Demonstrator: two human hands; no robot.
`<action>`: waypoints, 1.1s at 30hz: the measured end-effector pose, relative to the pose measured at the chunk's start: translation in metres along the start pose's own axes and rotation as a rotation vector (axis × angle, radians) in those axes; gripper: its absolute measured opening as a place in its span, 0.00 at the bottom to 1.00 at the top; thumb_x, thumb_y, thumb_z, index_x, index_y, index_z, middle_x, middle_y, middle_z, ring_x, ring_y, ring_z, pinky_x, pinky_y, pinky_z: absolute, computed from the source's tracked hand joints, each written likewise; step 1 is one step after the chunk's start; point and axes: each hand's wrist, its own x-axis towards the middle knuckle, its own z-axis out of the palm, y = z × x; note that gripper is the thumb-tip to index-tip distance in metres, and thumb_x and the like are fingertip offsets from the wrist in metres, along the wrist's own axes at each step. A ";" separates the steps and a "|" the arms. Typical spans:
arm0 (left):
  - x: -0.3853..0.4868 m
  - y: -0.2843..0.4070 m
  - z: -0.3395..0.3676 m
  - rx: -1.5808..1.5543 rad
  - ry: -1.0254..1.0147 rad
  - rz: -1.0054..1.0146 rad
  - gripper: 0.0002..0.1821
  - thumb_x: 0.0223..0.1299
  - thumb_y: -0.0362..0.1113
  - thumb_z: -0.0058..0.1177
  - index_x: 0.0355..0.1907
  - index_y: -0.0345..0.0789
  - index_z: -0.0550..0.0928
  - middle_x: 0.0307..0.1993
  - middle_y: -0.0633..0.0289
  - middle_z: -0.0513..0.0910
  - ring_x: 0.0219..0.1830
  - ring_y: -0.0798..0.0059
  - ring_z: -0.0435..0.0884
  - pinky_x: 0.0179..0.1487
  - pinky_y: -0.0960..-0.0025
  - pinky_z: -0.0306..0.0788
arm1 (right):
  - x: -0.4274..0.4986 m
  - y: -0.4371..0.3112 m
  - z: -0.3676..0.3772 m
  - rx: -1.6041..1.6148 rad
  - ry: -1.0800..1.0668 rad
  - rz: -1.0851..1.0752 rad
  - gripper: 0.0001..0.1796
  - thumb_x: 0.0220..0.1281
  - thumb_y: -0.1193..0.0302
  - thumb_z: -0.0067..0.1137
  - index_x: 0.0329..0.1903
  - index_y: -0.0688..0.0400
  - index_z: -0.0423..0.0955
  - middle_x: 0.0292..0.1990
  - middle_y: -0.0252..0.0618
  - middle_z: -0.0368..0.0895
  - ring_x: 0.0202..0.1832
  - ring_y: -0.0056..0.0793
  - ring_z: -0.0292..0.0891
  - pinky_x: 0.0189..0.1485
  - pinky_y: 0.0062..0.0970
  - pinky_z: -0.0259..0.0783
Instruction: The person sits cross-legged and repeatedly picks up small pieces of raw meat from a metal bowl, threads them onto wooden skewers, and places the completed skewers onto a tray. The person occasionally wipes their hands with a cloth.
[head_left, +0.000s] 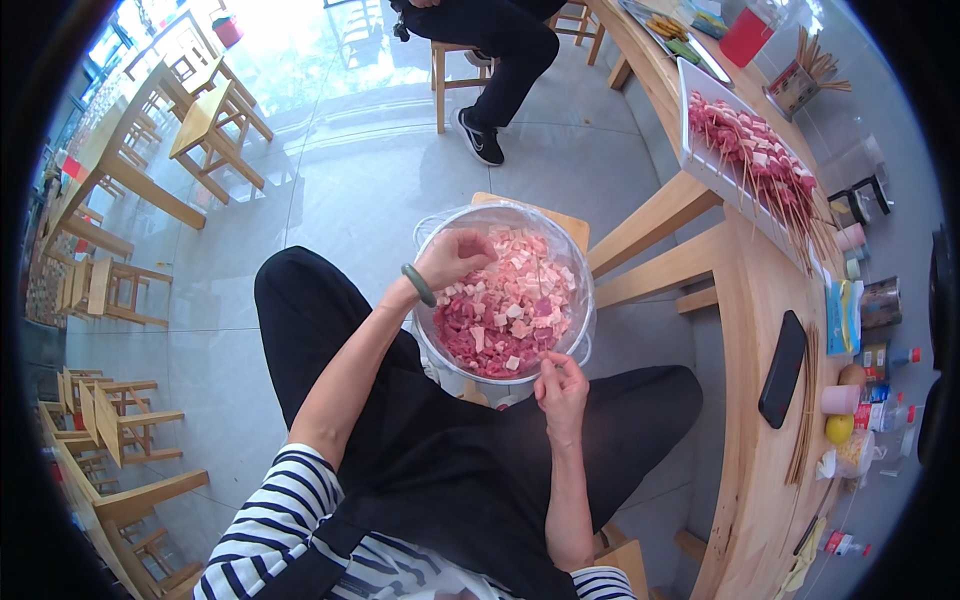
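A large round basin (589, 330), lined with clear plastic, holds cut raw meat: dark red pieces (465, 337) on the near left and pale, fatty cubes (525, 262) across the far and right parts. My left hand (457, 259), with a green bangle at its wrist, is over the basin's left side; its thumb and fingertips are close together, and whether a piece is between them cannot be told. At the near right rim, my right hand (561, 386) pinches a thin wooden skewer (547, 341) that points away over the meat, with a red piece (544, 306) apparently on it.
Under the basin is a wooden stool (570, 225). The wooden table (757, 450) on my right bears a white tray (697, 161) of meat skewers (750, 154), loose skewers (806, 412), a black phone (782, 371) and bottles. A seated person's leg (510, 75) is ahead; stools (202, 124) stand left.
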 end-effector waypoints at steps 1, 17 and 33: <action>-0.001 0.000 0.001 0.021 0.024 0.000 0.06 0.60 0.23 0.53 0.39 0.32 0.77 0.39 0.63 0.82 0.39 0.83 0.81 0.41 0.79 0.76 | 0.000 0.001 0.000 -0.003 0.003 0.000 0.07 0.69 0.71 0.53 0.43 0.63 0.74 0.15 0.27 0.69 0.16 0.10 0.60 0.18 0.13 0.54; 0.029 -0.018 0.038 0.966 0.491 0.137 0.11 0.56 0.38 0.54 0.40 0.38 0.84 0.38 0.54 0.83 0.48 0.56 0.77 0.48 0.57 0.72 | 0.000 0.004 0.001 -0.012 -0.001 -0.043 0.08 0.69 0.71 0.52 0.45 0.61 0.73 0.15 0.26 0.69 0.14 0.09 0.57 0.15 0.12 0.49; -0.007 0.034 0.034 -0.453 0.119 -0.122 0.15 0.65 0.33 0.54 0.51 0.28 0.76 0.44 0.55 0.82 0.45 0.71 0.83 0.49 0.73 0.79 | -0.009 -0.008 0.016 -0.273 0.011 -0.149 0.07 0.67 0.74 0.53 0.42 0.64 0.76 0.16 0.28 0.72 0.17 0.11 0.64 0.20 0.16 0.58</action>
